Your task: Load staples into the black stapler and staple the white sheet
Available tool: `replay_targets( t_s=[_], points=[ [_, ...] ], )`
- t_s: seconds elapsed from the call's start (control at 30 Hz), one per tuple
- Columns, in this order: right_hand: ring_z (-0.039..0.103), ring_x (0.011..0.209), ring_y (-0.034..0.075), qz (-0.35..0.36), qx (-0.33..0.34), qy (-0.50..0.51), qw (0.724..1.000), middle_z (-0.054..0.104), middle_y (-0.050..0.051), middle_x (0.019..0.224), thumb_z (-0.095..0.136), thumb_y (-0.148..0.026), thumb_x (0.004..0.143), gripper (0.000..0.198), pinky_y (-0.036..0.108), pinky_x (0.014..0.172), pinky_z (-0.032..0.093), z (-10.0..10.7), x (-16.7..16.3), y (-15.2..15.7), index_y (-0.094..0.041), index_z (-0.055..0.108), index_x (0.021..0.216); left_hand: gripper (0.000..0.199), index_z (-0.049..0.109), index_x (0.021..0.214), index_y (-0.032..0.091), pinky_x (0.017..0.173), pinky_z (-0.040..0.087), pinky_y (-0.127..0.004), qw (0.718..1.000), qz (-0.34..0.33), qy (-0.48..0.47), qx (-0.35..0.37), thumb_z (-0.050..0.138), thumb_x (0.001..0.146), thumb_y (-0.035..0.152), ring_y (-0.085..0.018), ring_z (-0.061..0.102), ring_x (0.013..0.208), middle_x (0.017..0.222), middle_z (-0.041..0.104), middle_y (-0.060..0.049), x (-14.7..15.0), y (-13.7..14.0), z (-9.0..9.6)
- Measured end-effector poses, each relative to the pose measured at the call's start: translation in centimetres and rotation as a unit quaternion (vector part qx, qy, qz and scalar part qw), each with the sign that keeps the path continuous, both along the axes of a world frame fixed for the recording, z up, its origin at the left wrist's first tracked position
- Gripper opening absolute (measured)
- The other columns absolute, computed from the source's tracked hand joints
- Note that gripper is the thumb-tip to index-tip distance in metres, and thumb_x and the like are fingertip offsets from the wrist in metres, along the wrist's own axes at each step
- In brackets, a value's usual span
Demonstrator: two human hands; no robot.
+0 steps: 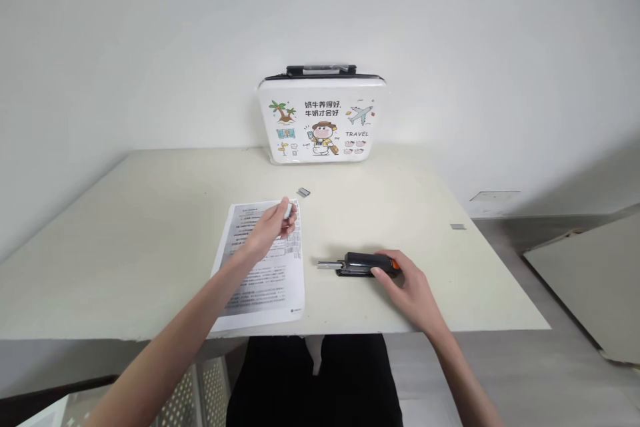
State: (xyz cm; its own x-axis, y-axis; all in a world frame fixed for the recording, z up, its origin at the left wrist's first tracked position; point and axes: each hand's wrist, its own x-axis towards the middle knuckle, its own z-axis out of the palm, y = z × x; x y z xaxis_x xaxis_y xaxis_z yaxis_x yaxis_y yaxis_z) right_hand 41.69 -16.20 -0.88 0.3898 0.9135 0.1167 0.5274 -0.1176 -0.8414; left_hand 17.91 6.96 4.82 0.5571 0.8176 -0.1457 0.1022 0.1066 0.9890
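Observation:
My left hand (274, 223) is closed above the printed sheets (265, 290), pinching a small pale grey piece (289, 211) that looks like a strip of staples; my fingers partly cover it. To the right lies a black stapler (363, 263) with an orange part at its rear. Its metal staple tray (331, 265) sticks out to the left. My right hand (410, 287) grips the stapler's rear end between thumb and fingers, keeping it on the table. Just beyond my left hand lies a grey strip of staples (303, 193).
A white cartoon-printed case (323, 120) with a black handle stands against the wall at the table's back. Another small grey strip (457, 227) lies near the right edge of the table (125, 247). A pale panel (590, 280) is on the floor at right.

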Motion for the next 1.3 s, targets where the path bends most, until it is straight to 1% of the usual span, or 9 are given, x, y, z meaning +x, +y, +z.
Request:
replay_targets(
  t_s=[0.07,0.17,0.3,0.37,0.5,0.63,0.8,1.0,1.3],
  points=[
    [0.068,0.107,0.029,-0.003,0.0,-0.001,1.0,0.075,0.008,0.117,0.062,-0.058,0.098,0.038,0.044,0.095,0.053,0.0,-0.1,0.0,-0.027,0.068,0.117,0.048,0.056,0.095,0.02,0.047,0.029,-0.023,1.0,-0.024,0.013,0.0,0.054,0.099,0.067,-0.009,0.037,0.053,0.073,0.039,0.004,-0.1,-1.3,0.4],
    [0.068,0.108,0.029,-0.007,0.002,-0.003,1.0,0.075,0.009,0.118,0.062,-0.059,0.098,0.039,0.044,0.096,0.053,0.0,-0.1,-0.1,-0.026,0.069,0.118,0.04,0.059,0.103,0.02,0.05,0.034,-0.025,0.995,-0.079,0.044,0.033,0.048,0.104,0.059,-0.01,0.036,0.055,0.076,0.037,0.004,-0.4,-3.0,0.7],
    [0.069,0.107,0.029,-0.011,0.005,-0.008,1.0,0.076,0.009,0.117,0.062,-0.061,0.097,0.041,0.044,0.095,0.054,0.1,-0.1,-0.1,-0.026,0.069,0.117,0.041,0.063,0.123,0.023,0.064,0.046,-0.031,0.967,-0.182,0.14,0.111,0.037,0.109,0.052,-0.017,0.049,0.065,0.074,0.046,0.002,-1.0,-4.8,1.1],
    [0.069,0.107,0.029,-0.01,0.004,-0.009,1.0,0.076,0.008,0.117,0.062,-0.061,0.097,0.041,0.044,0.095,0.054,0.1,-0.1,-0.1,-0.026,0.069,0.117,0.043,0.061,0.133,0.024,0.07,0.049,-0.033,0.949,-0.202,0.184,0.159,0.035,0.11,0.049,-0.019,0.056,0.071,0.076,0.054,0.0,-1.2,-5.6,1.2],
    [0.069,0.106,0.029,-0.011,0.004,-0.012,1.0,0.076,0.009,0.116,0.062,-0.062,0.096,0.042,0.044,0.094,0.054,-0.1,0.1,-0.1,-0.026,0.07,0.116,0.038,0.061,0.137,0.027,0.091,0.053,-0.037,0.916,-0.182,0.211,0.29,0.038,0.111,0.042,-0.023,0.069,0.099,0.111,0.073,-0.005,-0.8,-6.8,0.8],
    [0.069,0.108,0.03,-0.014,0.006,-0.011,1.0,0.076,0.01,0.118,0.062,-0.062,0.096,0.043,0.046,0.097,0.053,-0.2,0.2,0.0,-0.025,0.07,0.117,0.034,0.059,0.139,0.029,0.109,0.048,-0.04,0.877,-0.193,0.218,0.382,0.041,0.112,0.037,-0.025,0.064,0.126,0.133,0.072,-0.004,-0.4,-7.4,-0.3],
    [0.069,0.11,0.029,-0.011,0.012,-0.008,1.0,0.076,0.009,0.12,0.063,-0.059,0.096,0.04,0.045,0.098,0.053,-0.2,0.3,0.0,-0.026,0.07,0.116,0.034,0.059,0.141,0.028,0.109,0.05,-0.043,0.846,-0.226,0.247,0.415,0.047,0.111,0.035,-0.027,0.063,0.128,0.134,0.073,-0.004,0.2,-7.7,-1.9],
    [0.07,0.11,0.029,-0.014,0.014,-0.006,1.0,0.076,0.008,0.122,0.064,-0.06,0.095,0.041,0.045,0.098,0.054,-0.4,0.5,0.0,-0.026,0.07,0.118,0.028,0.067,0.131,0.028,0.107,0.052,-0.043,0.844,-0.216,0.24,0.428,0.05,0.109,0.031,-0.026,0.065,0.123,0.128,0.074,-0.004,0.9,-8.0,-2.0],
    [0.069,0.11,0.029,-0.015,0.015,-0.008,1.0,0.076,0.008,0.121,0.064,-0.06,0.096,0.04,0.045,0.099,0.053,-0.4,0.5,0.0,-0.027,0.07,0.117,0.028,0.066,0.133,0.026,0.108,0.049,-0.043,0.834,-0.213,0.254,0.442,0.052,0.109,0.031,-0.027,0.065,0.124,0.133,0.072,-0.005,0.8,-8.1,-2.2]
  ],
)
